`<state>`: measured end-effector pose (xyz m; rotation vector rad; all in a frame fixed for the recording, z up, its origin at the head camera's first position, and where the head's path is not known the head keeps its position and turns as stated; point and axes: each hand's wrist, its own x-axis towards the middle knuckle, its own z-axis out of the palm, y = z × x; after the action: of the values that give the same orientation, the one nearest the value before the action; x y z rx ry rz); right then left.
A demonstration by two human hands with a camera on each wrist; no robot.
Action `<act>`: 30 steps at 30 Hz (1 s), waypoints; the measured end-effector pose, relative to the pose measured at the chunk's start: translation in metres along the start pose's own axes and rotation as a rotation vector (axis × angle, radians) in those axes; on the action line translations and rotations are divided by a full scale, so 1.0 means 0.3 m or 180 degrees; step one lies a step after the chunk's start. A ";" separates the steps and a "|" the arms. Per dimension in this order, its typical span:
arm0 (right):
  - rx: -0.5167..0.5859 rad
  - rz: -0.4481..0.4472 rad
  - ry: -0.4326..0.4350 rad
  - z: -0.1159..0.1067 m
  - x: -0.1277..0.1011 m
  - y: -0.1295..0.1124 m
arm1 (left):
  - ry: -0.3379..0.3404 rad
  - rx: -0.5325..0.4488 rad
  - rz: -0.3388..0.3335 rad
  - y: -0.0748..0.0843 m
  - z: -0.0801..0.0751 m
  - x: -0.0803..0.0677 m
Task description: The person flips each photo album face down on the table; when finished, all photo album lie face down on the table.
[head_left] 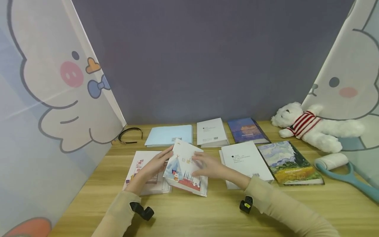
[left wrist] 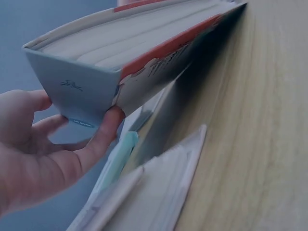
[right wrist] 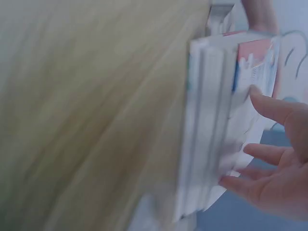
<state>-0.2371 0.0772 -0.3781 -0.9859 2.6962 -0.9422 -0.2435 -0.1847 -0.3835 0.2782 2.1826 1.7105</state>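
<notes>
Near the centre of the head view, slightly left and low, both hands meet on an illustrated book (head_left: 185,168) that is tilted up off the wooden table (head_left: 207,214), its front edge still down on the wood. The left hand (head_left: 152,168) grips the book's left side: in the left wrist view the thumb (left wrist: 103,137) presses against the pale blue spine (left wrist: 79,94) and the other fingers curl behind it, so this hand is clamped on the book. The right hand (head_left: 208,166) lies flat on the cover with its fingers straight and spread; the right wrist view, which is blurred, shows the fingertips (right wrist: 231,182) touching the cover beside the page block.

Under the left hand, at the left of the frame's middle, lies another flat book with a pink-printed cover (head_left: 139,171), partly hidden by the raised one. To the right of the hands lies a white book (head_left: 247,158), and just beside it a book with a painted landscape cover (head_left: 288,163). Along the back of the table, in the middle of the frame, stand a row: a light blue book (head_left: 168,135), a small white book (head_left: 211,131) and a dark blue book (head_left: 247,130). A black headband (head_left: 130,135) lies at the left rear. At the right sit a white teddy bear in a striped jumper (head_left: 311,130) and a lint roller with a teal handle (head_left: 340,166).
</notes>
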 end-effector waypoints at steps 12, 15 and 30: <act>0.0522 -0.0225 -0.0007 0.011 0.017 -0.045 | 0.0141 -0.0102 0.0133 0.011 -0.012 -0.024; 0.0542 -0.0141 0.0004 0.012 0.027 -0.052 | 0.0210 -0.0080 0.0197 0.012 -0.014 -0.021; 0.0498 -0.0050 -0.0262 0.023 0.062 -0.099 | 0.0279 -0.0175 0.0469 0.030 -0.028 -0.003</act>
<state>-0.2334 0.0445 -0.3641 -0.9923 2.5077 -1.0722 -0.2465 -0.1905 -0.3728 0.3642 2.2218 1.8921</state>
